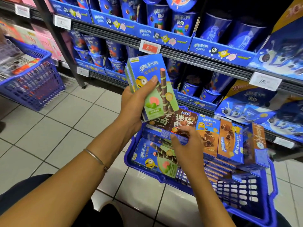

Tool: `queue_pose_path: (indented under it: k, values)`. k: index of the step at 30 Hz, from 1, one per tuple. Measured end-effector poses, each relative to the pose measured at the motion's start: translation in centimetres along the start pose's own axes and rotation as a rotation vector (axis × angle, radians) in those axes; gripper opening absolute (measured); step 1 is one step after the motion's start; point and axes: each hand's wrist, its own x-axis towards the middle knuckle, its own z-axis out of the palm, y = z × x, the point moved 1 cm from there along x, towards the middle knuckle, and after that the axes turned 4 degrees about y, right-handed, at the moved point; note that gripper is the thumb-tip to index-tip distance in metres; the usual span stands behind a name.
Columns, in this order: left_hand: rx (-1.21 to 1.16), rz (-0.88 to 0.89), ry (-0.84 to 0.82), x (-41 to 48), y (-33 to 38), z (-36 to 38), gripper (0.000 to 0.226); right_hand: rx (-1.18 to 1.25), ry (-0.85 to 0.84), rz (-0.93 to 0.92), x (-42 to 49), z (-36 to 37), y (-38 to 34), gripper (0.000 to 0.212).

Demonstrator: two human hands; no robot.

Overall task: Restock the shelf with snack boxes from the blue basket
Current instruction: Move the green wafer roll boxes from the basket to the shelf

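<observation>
My left hand (pixel 136 100) grips a small stack of blue-and-green snack boxes (pixel 152 79) upright above the blue basket (pixel 242 199) on the floor. My right hand (pixel 185 141) reaches down into the basket, fingers curled at the edge of a blue box (pixel 157 135) lying flat; whether it holds the box is unclear. Another green-and-blue box (pixel 152 156) lies at the basket's front left. Brown boxes (pixel 177 122) and blue-and-orange boxes (pixel 229 143) stand further in. The shelf (pixel 196 56) rises behind, full of blue cups and boxes.
A second blue basket (pixel 32 82) with mixed goods stands on the tiled floor at the left. A dark shelf upright (pixel 62 45) runs down between the two shelf bays. Price tags (pixel 150 47) hang on the shelf edges. White floor tiles (pixel 57 128) spread between the baskets.
</observation>
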Motion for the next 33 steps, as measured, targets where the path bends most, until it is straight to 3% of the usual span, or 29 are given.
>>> queue_pose_path:
  k: [3, 7, 14, 18, 23, 27, 33]
  values:
    - [-0.011, -0.004, 0.03, 0.1, 0.4, -0.1, 0.044, -0.328, -0.114, -0.057, -0.1, 0.3, 1.7, 0.045]
    - [-0.013, -0.053, 0.054, 0.0, 0.5, 0.0, 0.044, -0.338, -0.113, -0.079, 0.2, 0.5, 2.5, 0.039]
    - [-0.086, -0.145, 0.064, -0.1, 0.7, 0.4, 0.041, 0.018, -0.086, -0.071, 1.2, -1.3, 2.0, 0.019]
    - [-0.091, -0.179, 0.068, -0.2, 0.8, 0.4, 0.046, 0.333, 0.046, 0.095, 1.8, -3.3, 1.0, 0.009]
    - [-0.049, -0.179, 0.058, 0.0, 0.5, 0.3, 0.044, 0.627, 0.146, 0.296, 3.2, -5.7, 0.1, 0.027]
    - [0.007, -0.191, 0.069, -0.3, 0.0, 0.6, 0.053, 0.788, 0.159, 0.275, 3.6, -7.4, -1.7, 0.024]
    - [0.099, -0.203, 0.056, -0.7, -1.1, 1.2, 0.054, 0.795, -0.013, 0.101, 3.6, -7.4, -4.8, 0.02]
